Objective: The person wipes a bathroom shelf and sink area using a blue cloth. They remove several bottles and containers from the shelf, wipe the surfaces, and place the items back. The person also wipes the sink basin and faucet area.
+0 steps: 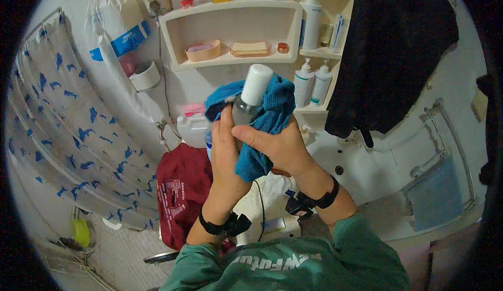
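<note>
Before my chest I hold a clear bottle (242, 112) with a white cap (257, 84), tilted with its cap up and away from me. My left hand (228, 153) grips it from the left, the fingers partly behind the bottle. A blue textured cloth (275, 110) is bunched behind and to the right of the bottle, and its lower part hangs between my hands. My right hand (277, 141) presses the cloth to the bottle, with the thumb across the bottle's front. The bottle's lower end is hidden by my hands and the cloth.
Beyond my hands a white wall shelf (232, 66) holds soap dishes and a small jar. Pump bottles (312, 22) stand on the shelves at right, beside a hanging black garment (393, 55). A dark red cloth (184, 192) lies at lower left, near a patterned shower curtain (78, 126).
</note>
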### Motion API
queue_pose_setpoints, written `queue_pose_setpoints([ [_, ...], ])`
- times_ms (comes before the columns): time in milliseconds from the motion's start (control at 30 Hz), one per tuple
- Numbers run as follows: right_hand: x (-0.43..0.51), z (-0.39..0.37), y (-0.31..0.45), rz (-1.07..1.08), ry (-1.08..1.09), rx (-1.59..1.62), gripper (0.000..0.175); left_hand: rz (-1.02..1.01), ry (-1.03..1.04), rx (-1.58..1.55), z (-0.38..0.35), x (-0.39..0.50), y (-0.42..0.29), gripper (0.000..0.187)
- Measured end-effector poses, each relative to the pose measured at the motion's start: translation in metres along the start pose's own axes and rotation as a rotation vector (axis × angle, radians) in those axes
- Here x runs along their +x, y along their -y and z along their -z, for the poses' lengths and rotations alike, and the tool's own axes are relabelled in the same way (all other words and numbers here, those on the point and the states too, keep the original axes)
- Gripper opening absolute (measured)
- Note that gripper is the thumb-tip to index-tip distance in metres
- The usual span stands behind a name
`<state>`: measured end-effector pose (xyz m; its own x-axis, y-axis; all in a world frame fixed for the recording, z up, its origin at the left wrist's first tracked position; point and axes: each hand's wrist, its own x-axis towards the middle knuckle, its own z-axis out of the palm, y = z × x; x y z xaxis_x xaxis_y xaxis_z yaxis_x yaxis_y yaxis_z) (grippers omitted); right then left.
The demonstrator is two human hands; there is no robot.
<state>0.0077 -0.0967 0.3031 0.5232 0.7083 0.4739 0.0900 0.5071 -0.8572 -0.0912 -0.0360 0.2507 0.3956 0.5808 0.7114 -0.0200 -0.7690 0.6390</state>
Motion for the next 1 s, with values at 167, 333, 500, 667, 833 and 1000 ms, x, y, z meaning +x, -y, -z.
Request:
queue_pose_setpoints([
  [167,0.000,0.019,0.013,-0.158,0.100,0.240,0.044,-0.091,0.270,-0.122,0.020,-0.010,-0.004,0.074],
  [333,-0.018,0.008,-0.023,0.013,-0.106,-0.062,0.033,0.244,0.251,-0.595,0.019,-0.021,0.006,0.063],
  [500,-0.026,0.008,-0.039,0.618,0.087,-0.705,0.062,-0.065,0.080,-0.111,0.018,-0.030,0.019,0.062],
  [667,-0.023,0.017,-0.039,0.418,0.368,-0.479,0.071,0.225,0.049,-0.717,0.019,-0.031,0.034,0.057],
  [833,-0.037,0.002,-0.056,0.365,0.383,-0.385,0.086,0.357,0.011,-1.264,0.014,-0.032,0.039,0.077],
  [1000,-0.039,-0.002,-0.060,-0.057,0.364,-0.278,0.076,0.358,-0.090,-0.814,0.013,-0.035,0.046,0.089],
])
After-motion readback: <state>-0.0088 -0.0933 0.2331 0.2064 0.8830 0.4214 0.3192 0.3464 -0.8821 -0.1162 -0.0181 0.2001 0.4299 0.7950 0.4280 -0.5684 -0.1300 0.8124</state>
